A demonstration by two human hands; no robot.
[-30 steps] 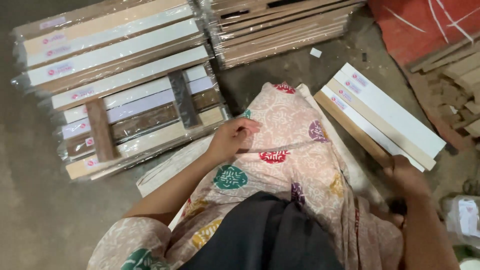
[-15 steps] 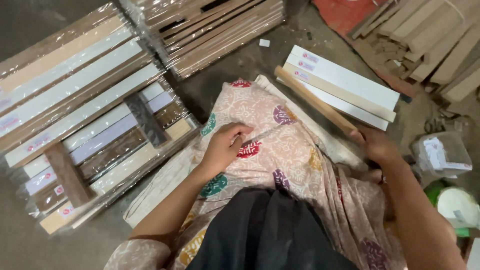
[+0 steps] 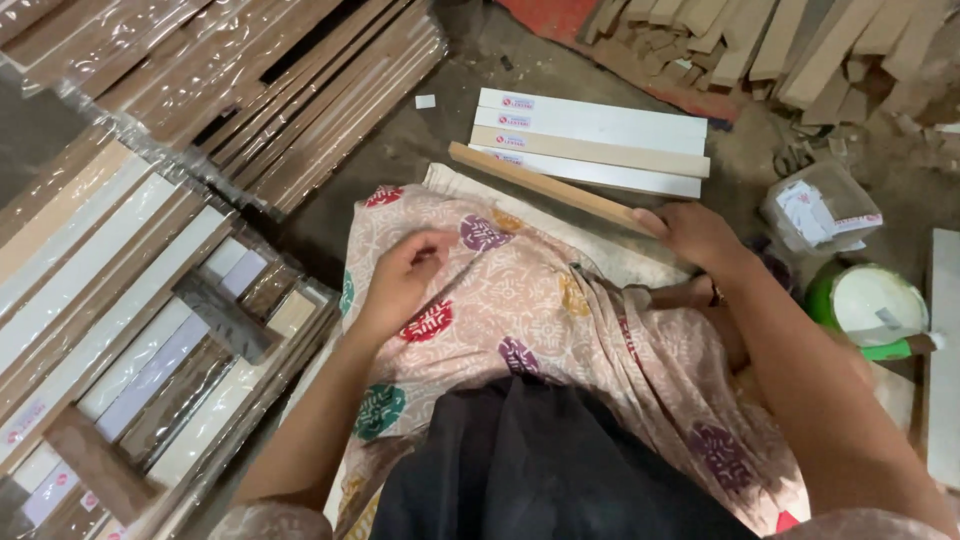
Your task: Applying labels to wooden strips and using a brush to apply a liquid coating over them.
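Observation:
I sit on the floor with patterned pink cloth [image 3: 520,300] over my lap. My right hand [image 3: 700,235] grips the near end of a long tan wooden strip [image 3: 545,186] that slants up to the left above the cloth. My left hand [image 3: 405,275] rests on the cloth over my knee, fingers curled, holding nothing that I can see. Just beyond the strip lies a small row of white and cream flat strips [image 3: 590,140] on the floor.
Plastic-wrapped bundles of strips [image 3: 130,300] fill the left side, with more stacked at the top left [image 3: 290,80]. Loose wood offcuts [image 3: 800,45] pile at the top right. A clear bag [image 3: 815,205] and a green lidded tub [image 3: 870,305] sit at the right.
My right hand has lifted the tan strip off the row of strips and drawn it toward my lap. The view has swung to the right. My left hand stays on my knee.

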